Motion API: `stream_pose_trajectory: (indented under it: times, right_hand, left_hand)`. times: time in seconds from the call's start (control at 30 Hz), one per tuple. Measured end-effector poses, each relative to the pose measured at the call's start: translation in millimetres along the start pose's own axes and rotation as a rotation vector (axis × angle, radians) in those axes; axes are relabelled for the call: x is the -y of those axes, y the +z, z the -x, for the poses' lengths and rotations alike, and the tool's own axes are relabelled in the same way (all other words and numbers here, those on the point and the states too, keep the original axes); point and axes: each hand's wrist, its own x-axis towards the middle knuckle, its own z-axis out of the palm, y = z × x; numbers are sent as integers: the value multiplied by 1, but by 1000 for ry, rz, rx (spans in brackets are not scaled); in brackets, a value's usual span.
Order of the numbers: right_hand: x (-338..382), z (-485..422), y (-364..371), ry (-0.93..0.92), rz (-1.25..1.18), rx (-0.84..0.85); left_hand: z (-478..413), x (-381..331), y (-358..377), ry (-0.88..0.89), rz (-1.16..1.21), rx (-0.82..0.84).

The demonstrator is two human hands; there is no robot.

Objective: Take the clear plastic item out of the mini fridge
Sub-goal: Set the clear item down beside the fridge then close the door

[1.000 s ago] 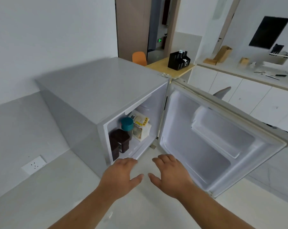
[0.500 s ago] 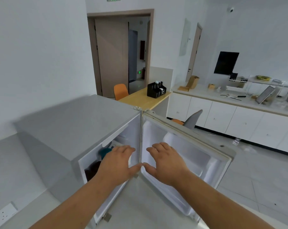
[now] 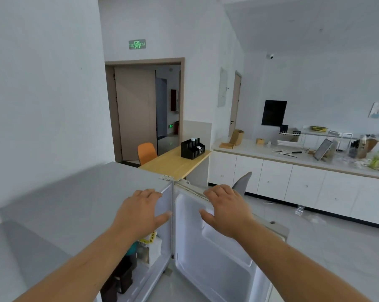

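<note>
A grey mini fridge (image 3: 75, 203) stands low at the left with its white door (image 3: 217, 258) swung open to the right. Inside I glimpse a clear plastic packet with a yellow label (image 3: 150, 247), a teal-lidded jar (image 3: 133, 249) and dark brown containers (image 3: 123, 277), mostly hidden behind my left forearm. My left hand (image 3: 140, 212) hovers palm down, fingers spread, over the fridge's front top edge. My right hand (image 3: 225, 210) is spread over the top of the open door. Neither hand holds anything.
Behind the fridge stand a wooden table (image 3: 175, 162) with a black organiser (image 3: 192, 148), an orange chair (image 3: 146, 152) and a grey chair (image 3: 242, 183). A long white counter (image 3: 293, 166) with clutter runs along the right. A doorway (image 3: 145, 110) opens ahead.
My view has tilted up from the fridge's inside to the room. Both hands have risen from in front of the opening to the level of the fridge top and door top.
</note>
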Motion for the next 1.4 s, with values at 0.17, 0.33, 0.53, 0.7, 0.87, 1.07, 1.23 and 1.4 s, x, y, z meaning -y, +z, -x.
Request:
stream_pose_trajectory:
  times: [0.17,0.33,0.53,0.7,0.87,1.07,1.23,1.4]
  right_hand:
    - [-18,0,-1,55,8,25]
    - [-42,12,10,163,25,111]
    - [-69,25,22,290,-72,214]
    - [-77,37,36,287,-144,170]
    - [-74,43,43,257,-132,99]
    - [-60,46,39,286,-124,90]
    - [-36,51,36,298,-109,82]
    - [-8,54,28,259,-65,124]
  left_hand:
    - [-7,16,2,-7,-66,48]
    - [-2,44,7,-4,-129,88]
    - [4,76,9,-49,-68,91]
    - [9,85,17,-132,112,50]
    - [9,88,23,-137,124,3]
    - [9,87,22,-140,129,0]
    - [10,86,20,-147,138,4]
    - [11,86,20,-148,140,9]
